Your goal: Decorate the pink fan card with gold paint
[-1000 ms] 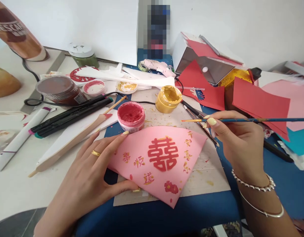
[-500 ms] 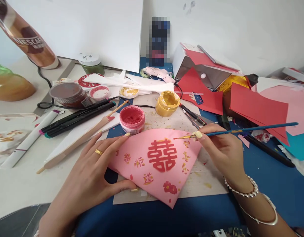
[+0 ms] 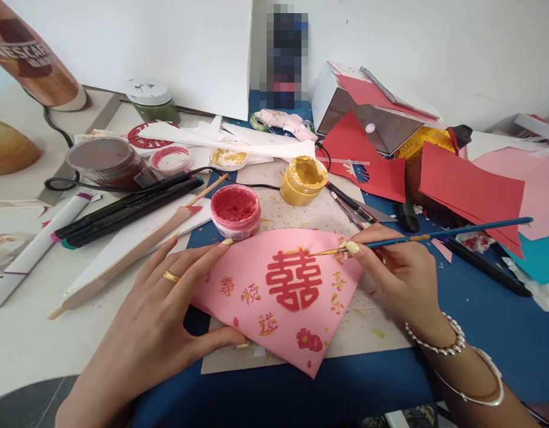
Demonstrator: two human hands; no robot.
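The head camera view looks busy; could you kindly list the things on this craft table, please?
Fan-shaped pink paper sheet: one, pink with red double-happiness character, centre.
Blue-handled paintbrush: one, blue, gold-painted tip, over the sheet.
Stained cardboard board: one, tan, under the sheet.
Open glass paint jar: one, pinkish red, above the sheet.
Open yellow paint jar: one, gold, right of the pinkish-red jar.
Black marker pens: at least two, black, left.
Red paper sheets: several, red, right.
Blue tablecloth: one, blue, front edge.
Left hand: one, gold ring, flat on the sheet.
Right hand: one, holding the paintbrush, silver bracelets.
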